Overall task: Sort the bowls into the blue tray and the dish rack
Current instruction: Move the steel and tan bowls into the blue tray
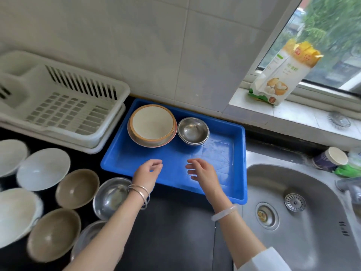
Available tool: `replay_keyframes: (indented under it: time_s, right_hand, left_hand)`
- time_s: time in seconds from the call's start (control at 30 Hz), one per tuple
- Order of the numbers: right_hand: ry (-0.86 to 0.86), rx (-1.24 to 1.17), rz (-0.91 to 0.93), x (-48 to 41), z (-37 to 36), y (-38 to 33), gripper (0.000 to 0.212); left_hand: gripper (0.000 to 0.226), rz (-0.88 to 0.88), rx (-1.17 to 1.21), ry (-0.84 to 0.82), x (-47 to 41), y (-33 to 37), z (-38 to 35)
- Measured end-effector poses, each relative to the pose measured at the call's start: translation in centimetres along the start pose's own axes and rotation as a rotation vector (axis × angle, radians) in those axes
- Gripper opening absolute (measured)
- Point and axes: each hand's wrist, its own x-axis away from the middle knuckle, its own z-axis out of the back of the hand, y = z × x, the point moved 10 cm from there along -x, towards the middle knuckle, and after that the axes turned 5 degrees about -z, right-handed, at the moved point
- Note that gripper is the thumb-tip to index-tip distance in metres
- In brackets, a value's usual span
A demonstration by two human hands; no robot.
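Observation:
The blue tray (214, 173) lies on the dark counter. At its back stand a stack of cream bowls with brown rims (152, 126) and a stack of small steel bowls (193, 131). My left hand (148, 173) and my right hand (203, 174) hover over the tray's front part, fingers loosely curled, holding nothing. The white dish rack (62, 102) sits at the back left with nothing in it. On the counter at left lie several white bowls (44, 169), two brown bowls (77, 188) and steel bowls (111, 197).
A steel sink (293, 208) fills the right side, right beside the tray. A flour bag (283, 73) stands on the windowsill. Cups and a green item (332, 159) sit behind the sink. Tiled wall runs behind the tray and rack.

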Motion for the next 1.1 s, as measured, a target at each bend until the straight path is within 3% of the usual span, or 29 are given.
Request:
replay_keyframes:
  time_s: [0.27, 0.43, 0.57, 0.73, 1.1]
  right_hand:
    - [-0.296, 0.269, -0.122, 5.1, -9.4, 6.1, 0.019]
    - [-0.333, 0.378, -0.158, 5.4, -13.4, 7.6, 0.038]
    - [-0.337, 0.348, -0.199, 5.3, -15.6, 8.0, 0.041]
    - [-0.303, 0.204, -0.195, 5.2, -16.3, 7.4, 0.009]
    - [-0.139, 0.232, -0.153, 5.4, -10.4, 8.1, 0.016]
  left_hand:
    - [0.007, 0.045, -0.319, 0.18, 8.4, -5.9, 10.2]
    - [0.025, 0.059, -0.453, 0.201, 10.6, -8.4, 12.9]
    - [0.03, 0.069, -0.578, 0.146, 10.7, -9.4, 12.5]
    - [0.032, 0.051, -0.628, 0.155, 10.3, -9.6, 12.6]
    - [0.021, 0.071, -0.647, 0.111, 9.5, -10.4, 12.9]
